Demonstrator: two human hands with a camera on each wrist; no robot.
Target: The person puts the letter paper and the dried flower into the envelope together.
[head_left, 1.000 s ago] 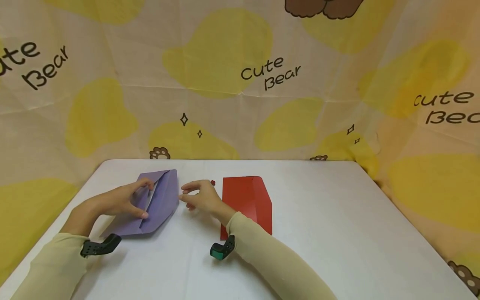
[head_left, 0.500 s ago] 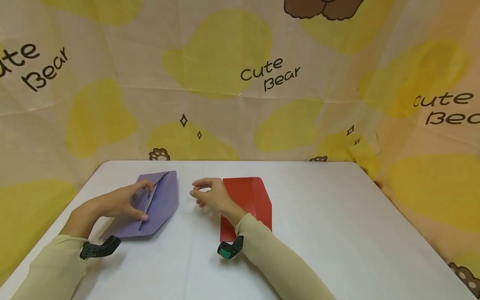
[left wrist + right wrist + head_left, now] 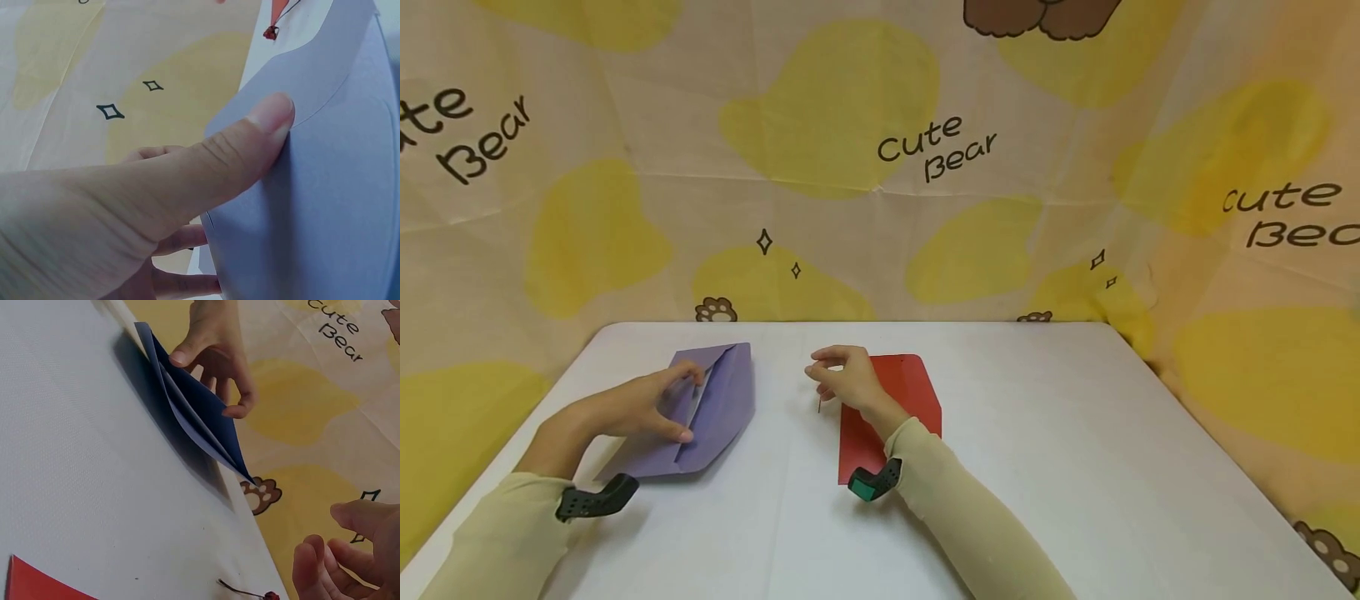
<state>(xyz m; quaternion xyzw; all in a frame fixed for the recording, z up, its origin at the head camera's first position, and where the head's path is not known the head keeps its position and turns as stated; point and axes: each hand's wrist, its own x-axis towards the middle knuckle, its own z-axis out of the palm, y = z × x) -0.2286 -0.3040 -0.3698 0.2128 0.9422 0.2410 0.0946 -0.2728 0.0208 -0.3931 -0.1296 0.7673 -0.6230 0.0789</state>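
My left hand (image 3: 640,404) grips a purple envelope (image 3: 730,404) on the left part of the table, thumb on one side and fingers on the other. The envelope's mouth gapes, with a pale inside edge showing; in the left wrist view the thumb lies across the envelope (image 3: 331,187). My right hand (image 3: 850,379) hovers beside a red envelope (image 3: 859,454), fingers loosely curled and holding nothing. Beneath it lies a small dried red flower (image 3: 270,595) with a thin dark stem; in the head view the hand mostly hides the flower, leaving its stem (image 3: 819,406) visible.
The white table (image 3: 1037,467) extends to the right of the red envelope. A patterned cloth (image 3: 820,167) hangs behind and around it. Black bands with devices sit on the left wrist (image 3: 597,497) and right wrist (image 3: 876,481).
My right hand has moved right and slightly away, from near the purple envelope to over the flower. The left hand has kept its hold on the purple envelope.
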